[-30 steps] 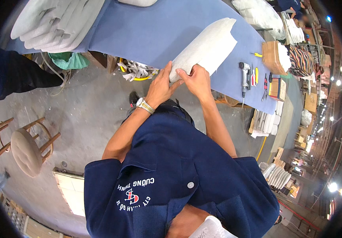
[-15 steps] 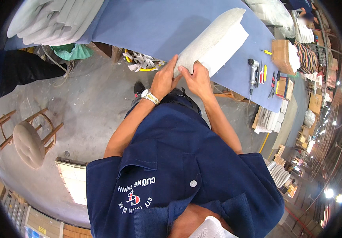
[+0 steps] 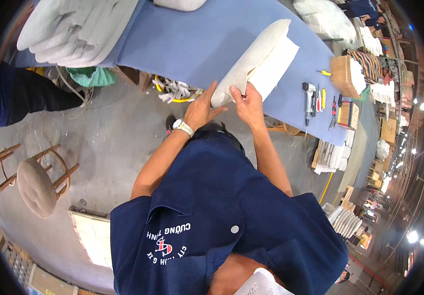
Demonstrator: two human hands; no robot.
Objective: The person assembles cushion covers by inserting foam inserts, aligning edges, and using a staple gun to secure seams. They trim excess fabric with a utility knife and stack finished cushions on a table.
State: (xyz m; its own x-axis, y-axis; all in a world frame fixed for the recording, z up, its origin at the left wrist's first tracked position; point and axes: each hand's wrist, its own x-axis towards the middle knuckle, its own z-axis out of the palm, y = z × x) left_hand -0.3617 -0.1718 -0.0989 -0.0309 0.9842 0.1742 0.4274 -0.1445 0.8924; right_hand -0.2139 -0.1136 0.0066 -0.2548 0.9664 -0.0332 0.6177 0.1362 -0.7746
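A long pad covered in light grey fabric (image 3: 251, 59) lies slanting over the near edge of the blue-topped table (image 3: 182, 44). Its white side (image 3: 278, 69) faces right, and a fold of the grey cover gapes along its length. At the near end, my left hand (image 3: 201, 109) rests against the pad with index finger straight and thumb spread apart; a watch is on that wrist. My right hand (image 3: 248, 105) pinches the loose fabric edge between thumb and fingers. Some of the right fingers are hidden under the cover.
Grey cushions (image 3: 79, 34) are stacked at the table's far left, near another person's dark-clothed leg (image 3: 40, 91). A pneumatic gun (image 3: 309, 101), cutters and pliers lie right, beside a cardboard box (image 3: 344, 76). A round padded stool (image 3: 36, 189) is on the floor at left.
My left hand has loosened, its thumb now away from the fingers. My right hand has shifted along the fabric edge, and the fold gapes wider. The whole view has tilted slightly.
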